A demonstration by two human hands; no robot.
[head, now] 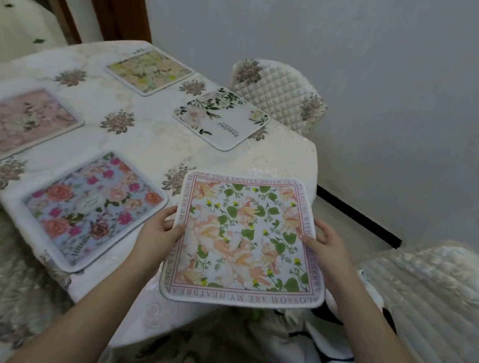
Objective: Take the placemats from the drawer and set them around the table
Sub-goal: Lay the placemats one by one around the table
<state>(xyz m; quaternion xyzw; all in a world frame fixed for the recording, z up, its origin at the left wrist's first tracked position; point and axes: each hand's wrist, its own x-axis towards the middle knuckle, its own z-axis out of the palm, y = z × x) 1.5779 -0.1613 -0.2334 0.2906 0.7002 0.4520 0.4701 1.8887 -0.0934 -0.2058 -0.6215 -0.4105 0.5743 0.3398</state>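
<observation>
Placemats line the table (145, 143): pink mat (18, 122) at nine o'clock, blue floral mat (92, 210) at seven. Our left hand (157, 231) and right hand (327, 249) each pinch the peach mat (248, 244), level over the five o'clock edge, likely for squaring its landing.

"Beautiful" shows on the white leafy placemat (221, 119); the peach-flowered placemat (249, 241) border reads "BLOSSOM ARE MY HEAT", "YOUR GENTLE SMILE".

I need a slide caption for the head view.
Both hands, left hand and right hand, hold a fifth floral placemat over the table.
</observation>
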